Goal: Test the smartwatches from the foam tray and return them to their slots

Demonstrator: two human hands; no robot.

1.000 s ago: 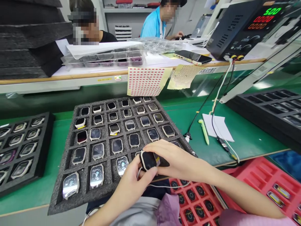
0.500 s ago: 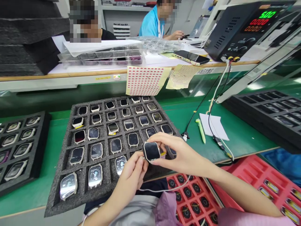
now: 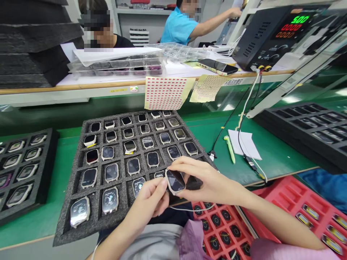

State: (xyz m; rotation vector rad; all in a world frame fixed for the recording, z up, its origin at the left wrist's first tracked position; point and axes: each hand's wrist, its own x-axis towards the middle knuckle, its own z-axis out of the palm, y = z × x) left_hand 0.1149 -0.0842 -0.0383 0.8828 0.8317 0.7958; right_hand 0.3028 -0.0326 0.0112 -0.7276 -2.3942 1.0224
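Observation:
A smartwatch case (image 3: 176, 181) with a dark screen and a pale frame is held over the near right part of a grey foam tray (image 3: 61, 225). My right hand (image 3: 206, 178) grips it between thumb and fingers, with the screen tilted up. My left hand (image 3: 151, 196) is closed at the case's left edge, its thumb tip against the side; what its curled fingers hold underneath is hidden. Several similar watch cases (image 3: 110, 199) lie face up in the tray's pockets, a few with lit screens. A thin white cable (image 3: 189, 209) passes below my hands.
Another foam tray (image 3: 50, 162) of watches stands left, and a black tray (image 3: 292, 135) right. Red trays (image 3: 256, 225) with round parts lie below the bench edge. A green pen (image 3: 230, 150), paper pad (image 3: 245, 144) and power supply (image 3: 268, 39) are right. Two people sit opposite.
The watch case has turned and tilted in my right hand, and my left hand has dropped slightly. A watch in the pocket behind now shows. The person in blue has reached an arm out right.

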